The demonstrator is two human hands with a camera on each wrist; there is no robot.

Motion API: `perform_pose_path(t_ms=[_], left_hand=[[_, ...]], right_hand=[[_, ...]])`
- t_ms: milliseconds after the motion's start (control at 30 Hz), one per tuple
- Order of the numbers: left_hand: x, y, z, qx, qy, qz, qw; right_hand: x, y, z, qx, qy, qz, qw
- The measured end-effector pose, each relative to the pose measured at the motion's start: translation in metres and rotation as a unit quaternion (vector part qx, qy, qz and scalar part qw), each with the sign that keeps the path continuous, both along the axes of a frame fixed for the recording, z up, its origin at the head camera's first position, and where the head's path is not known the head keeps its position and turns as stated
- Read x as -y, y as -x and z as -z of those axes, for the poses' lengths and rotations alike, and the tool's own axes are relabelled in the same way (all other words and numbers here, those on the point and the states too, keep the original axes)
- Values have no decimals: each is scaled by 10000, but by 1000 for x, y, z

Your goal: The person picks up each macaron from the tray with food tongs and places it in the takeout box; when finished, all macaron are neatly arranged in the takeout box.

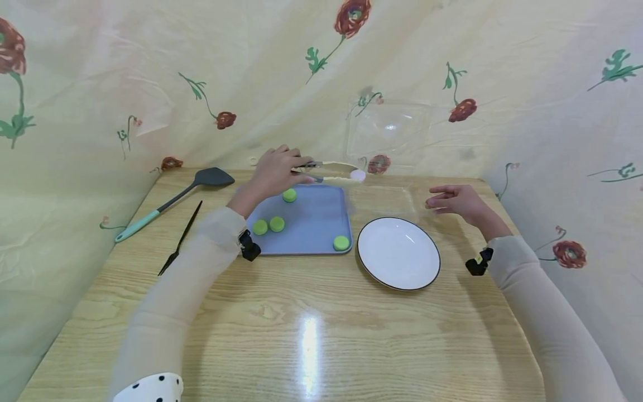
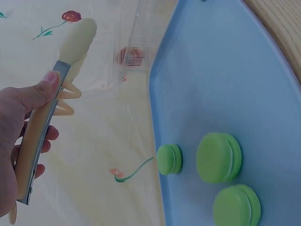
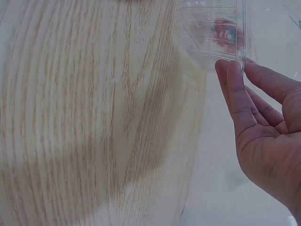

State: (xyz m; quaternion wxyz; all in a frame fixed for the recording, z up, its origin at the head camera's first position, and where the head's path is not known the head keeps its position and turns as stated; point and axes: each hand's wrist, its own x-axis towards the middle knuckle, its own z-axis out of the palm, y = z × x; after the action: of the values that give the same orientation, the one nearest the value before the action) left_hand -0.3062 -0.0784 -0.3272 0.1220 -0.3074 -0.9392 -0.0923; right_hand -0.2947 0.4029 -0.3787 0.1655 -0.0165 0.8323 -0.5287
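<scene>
My left hand (image 1: pixel 281 173) grips a pair of tongs (image 2: pixel 42 136) with cream tips, held above the far edge of the blue tray (image 1: pixel 311 223). At the tongs' tips is a pale pink macaron (image 1: pixel 358 175), hidden in the left wrist view. Several green macarons (image 2: pixel 218 157) lie on the tray. My right hand (image 3: pixel 273 127) pinches the edge of a clear plastic box (image 3: pixel 211 33) between thumb and fingers. The box stands right of the tray, its clear lid (image 1: pixel 389 134) raised against the cloth behind.
A white plate (image 1: pixel 399 254) with a dark rim sits in front of the box. On the left lie a spatula (image 1: pixel 176 201) with a turquoise handle and a black fork (image 1: pixel 182 237). Flowered cloth (image 1: pixel 281 67) hangs close behind the wooden table (image 1: pixel 241 335).
</scene>
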Motion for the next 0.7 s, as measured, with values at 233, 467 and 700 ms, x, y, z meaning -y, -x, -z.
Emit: perform_pose_path(t_ms=[233, 467, 700], left_hand=[[-22, 1, 1, -125, 173, -135, 9997], [-42, 5, 10, -281, 57, -107, 9995], [-59, 7, 17, -300, 102, -287, 9991]], right_hand=[[0, -1, 0, -26, -20, -39, 10000], [-1, -1, 1, -11, 158, -20, 9999], [1, -2, 1, -30, 196, 29, 9998]])
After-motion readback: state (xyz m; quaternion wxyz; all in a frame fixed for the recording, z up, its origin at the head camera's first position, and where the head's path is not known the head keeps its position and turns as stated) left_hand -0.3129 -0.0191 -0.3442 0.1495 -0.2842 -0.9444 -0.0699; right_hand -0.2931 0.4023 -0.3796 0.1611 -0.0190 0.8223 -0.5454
